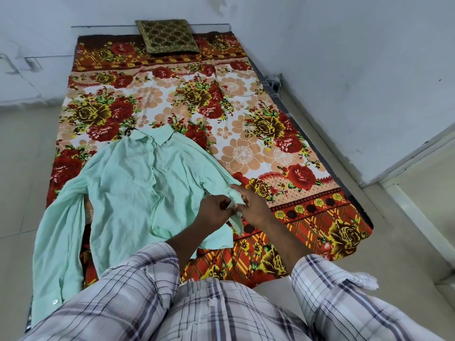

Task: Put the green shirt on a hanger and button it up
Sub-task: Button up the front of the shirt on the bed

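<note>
Plaid sleeves (147,279) reach in over the near edge of the bed (270,153), and the left hand (216,210) and right hand (252,205), close together, both pinch the cuff (237,221) of one sleeve of the green shirt (128,183). A brown patterned cushion (170,35) sits at the bed's far edge, well apart from the shirt. The shirt is pale mint and wrinkled, lying front up by the near-left corner, with its collar toward the far edge and its other sleeve draped over the left edge.
</note>
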